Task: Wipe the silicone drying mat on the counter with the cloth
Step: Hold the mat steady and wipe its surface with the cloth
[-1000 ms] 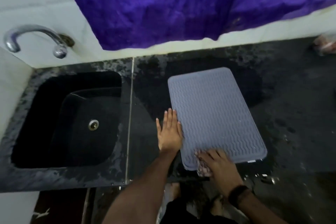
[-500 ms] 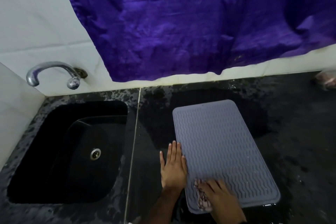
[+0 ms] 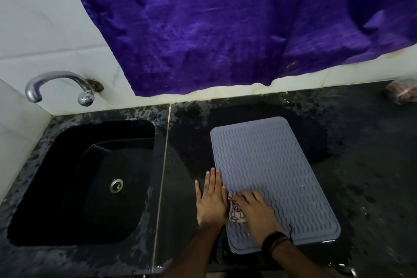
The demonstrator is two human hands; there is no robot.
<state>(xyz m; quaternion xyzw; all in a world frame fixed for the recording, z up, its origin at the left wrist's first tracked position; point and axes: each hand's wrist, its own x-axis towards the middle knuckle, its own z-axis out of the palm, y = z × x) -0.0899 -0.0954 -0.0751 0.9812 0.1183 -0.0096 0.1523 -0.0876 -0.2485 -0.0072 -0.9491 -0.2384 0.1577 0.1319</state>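
One head-worn wide-angle view looks forward and steeply down from close above the dark tabletop [image 3: 361, 165] — sink [image 3: 85, 183] at left, wall and purple cloth [image 3: 225, 29] filling the top half.
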